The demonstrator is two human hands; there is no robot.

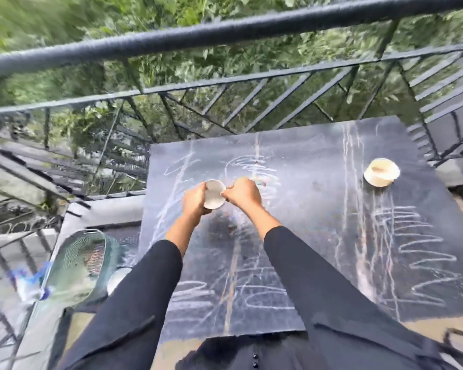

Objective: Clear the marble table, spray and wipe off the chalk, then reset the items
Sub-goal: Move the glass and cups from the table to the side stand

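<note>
A dark marble table [318, 198] is covered in white chalk scribbles [425, 260]. Above its middle, my left hand [194, 200] grips a small white cup [213, 194] from the left side. My right hand [242, 194] pinches the cup's right rim with curled fingers. The cup is tilted, its opening facing me. A second cream-coloured cup on a saucer [381, 172] stands near the table's far right edge.
A black metal railing [225, 30] runs behind and to the left of the table, greenery beyond. A green plastic basket [78, 263] and a white round object [118, 279] lie low on the left. A blurred spray bottle [30, 287] shows at far left.
</note>
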